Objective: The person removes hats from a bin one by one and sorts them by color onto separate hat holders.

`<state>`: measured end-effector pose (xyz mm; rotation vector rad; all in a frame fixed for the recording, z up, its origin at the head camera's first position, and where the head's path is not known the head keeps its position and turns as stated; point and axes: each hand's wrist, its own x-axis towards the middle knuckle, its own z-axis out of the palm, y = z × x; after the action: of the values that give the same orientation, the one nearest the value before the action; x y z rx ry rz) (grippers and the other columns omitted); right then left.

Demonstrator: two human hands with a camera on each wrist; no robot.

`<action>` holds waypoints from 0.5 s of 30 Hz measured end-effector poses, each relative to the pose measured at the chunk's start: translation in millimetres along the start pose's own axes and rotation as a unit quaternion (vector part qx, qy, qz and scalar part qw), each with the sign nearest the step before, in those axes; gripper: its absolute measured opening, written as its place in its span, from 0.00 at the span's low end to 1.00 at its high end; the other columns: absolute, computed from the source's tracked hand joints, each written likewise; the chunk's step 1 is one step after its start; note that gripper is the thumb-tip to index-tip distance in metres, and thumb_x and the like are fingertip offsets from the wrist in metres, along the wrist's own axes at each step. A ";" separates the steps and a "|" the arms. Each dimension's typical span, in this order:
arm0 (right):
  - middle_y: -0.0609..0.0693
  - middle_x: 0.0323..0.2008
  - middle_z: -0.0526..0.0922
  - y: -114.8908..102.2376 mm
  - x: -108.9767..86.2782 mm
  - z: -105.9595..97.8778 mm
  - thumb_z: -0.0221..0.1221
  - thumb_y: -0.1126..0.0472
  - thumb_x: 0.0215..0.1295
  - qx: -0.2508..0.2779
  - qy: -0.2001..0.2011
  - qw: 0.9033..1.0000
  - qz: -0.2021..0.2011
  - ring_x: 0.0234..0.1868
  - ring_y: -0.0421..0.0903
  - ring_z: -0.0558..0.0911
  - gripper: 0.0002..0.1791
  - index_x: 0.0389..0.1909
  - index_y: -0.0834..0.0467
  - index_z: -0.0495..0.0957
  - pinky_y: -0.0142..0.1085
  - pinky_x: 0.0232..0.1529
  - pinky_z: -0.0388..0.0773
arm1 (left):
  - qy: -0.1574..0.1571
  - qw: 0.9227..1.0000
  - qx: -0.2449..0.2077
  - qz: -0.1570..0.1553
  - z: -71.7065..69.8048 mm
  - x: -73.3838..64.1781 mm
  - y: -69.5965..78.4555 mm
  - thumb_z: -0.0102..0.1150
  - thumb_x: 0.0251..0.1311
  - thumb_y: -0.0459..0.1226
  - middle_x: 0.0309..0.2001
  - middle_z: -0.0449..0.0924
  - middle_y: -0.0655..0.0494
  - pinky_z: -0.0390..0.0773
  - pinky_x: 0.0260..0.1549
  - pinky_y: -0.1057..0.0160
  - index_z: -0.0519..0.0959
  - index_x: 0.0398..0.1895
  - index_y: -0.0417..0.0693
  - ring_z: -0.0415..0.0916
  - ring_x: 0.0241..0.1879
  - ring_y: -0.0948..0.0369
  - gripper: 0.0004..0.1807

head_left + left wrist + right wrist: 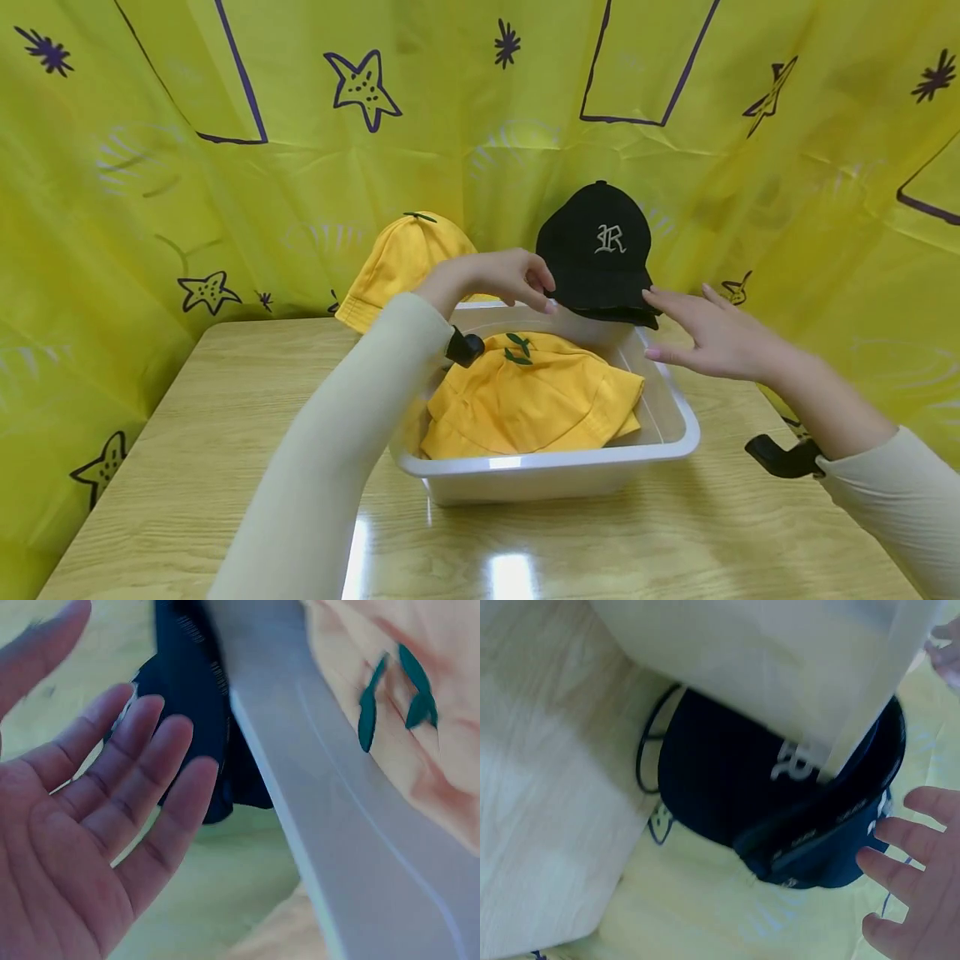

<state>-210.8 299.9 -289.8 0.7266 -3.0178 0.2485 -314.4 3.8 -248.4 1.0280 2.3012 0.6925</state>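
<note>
curtain (pixel 450 92), left hand (pixel 501 275), right hand (pixel 712 333), both relaxed near black cap (pixel 581 242)

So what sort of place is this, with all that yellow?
Probably a curtained-off corner indoors, though I can't tell which building. A star-patterned yellow curtain hangs behind a wooden table, and a white tub holding a yellow hat stands on it.

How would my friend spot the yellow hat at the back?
Find the white tub on the table. Look past its back left corner, partly behind the left hand. The yellow hat there is outside the tub; the other yellow hat is inside.
</note>
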 end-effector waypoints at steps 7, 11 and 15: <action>0.62 0.72 0.53 -16.8 -20.7 17.6 0.62 0.44 0.57 0.011 0.053 0.997 -0.058 0.71 0.60 0.55 0.49 0.73 0.59 0.50 0.50 0.72 0.32 | 0.019 0.997 -0.068 -0.028 -3.1 -19.3 -23.6 0.63 0.57 0.41 0.50 0.74 0.50 0.77 0.47 0.59 0.70 0.58 0.38 0.72 0.50 0.58 0.27; 0.62 0.72 0.52 -27.2 -29.3 28.8 0.63 0.43 0.55 0.009 0.077 0.993 -0.090 0.73 0.57 0.52 0.54 0.74 0.57 0.44 0.47 0.72 0.31 | 0.029 0.995 -0.087 -0.046 0.7 -29.1 -33.0 0.63 0.57 0.41 0.51 0.73 0.50 0.77 0.47 0.59 0.69 0.59 0.39 0.72 0.50 0.58 0.28; 0.63 0.72 0.52 -36.2 -35.0 37.9 0.63 0.39 0.54 0.005 0.084 0.991 -0.103 0.73 0.56 0.51 0.57 0.75 0.57 0.41 0.45 0.72 0.31 | 0.019 0.996 -0.073 -0.051 6.1 -34.1 -39.9 0.63 0.57 0.41 0.54 0.73 0.48 0.76 0.49 0.60 0.69 0.60 0.38 0.72 0.53 0.56 0.29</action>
<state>-162.7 277.7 -324.1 0.9578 -2.7610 0.3021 -311.3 -44.5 -269.6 0.8319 2.2785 0.8316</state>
